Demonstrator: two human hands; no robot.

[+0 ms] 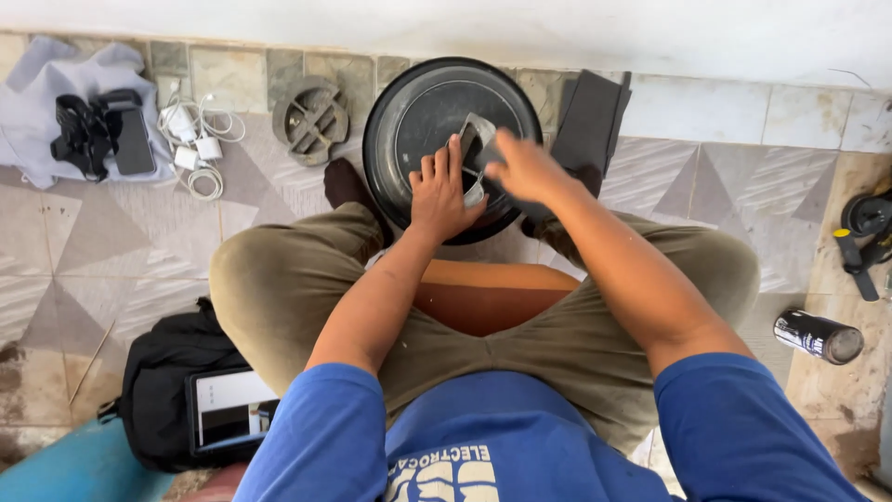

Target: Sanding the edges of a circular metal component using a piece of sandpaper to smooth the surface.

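1. Between my knees, on the tiled floor (111,251), the round black pan (452,149) sits close to the wall, with a slotted disc (310,119) just to its left and a black flat piece (589,121) touching its right rim.
2. The grey metal bracket (476,153) lies near the pan's middle, its long axis running away from me, tilted slightly right.
3. It looks dull grey, bent and open-framed.
4. My left hand (439,195) rests flat, fingers spread against the bracket; my right hand (525,167) is blurred, so I cannot tell its grip.

right hand (526,167) motion-blurred, grey metal piece (476,153) half hidden behind both hands' fingers
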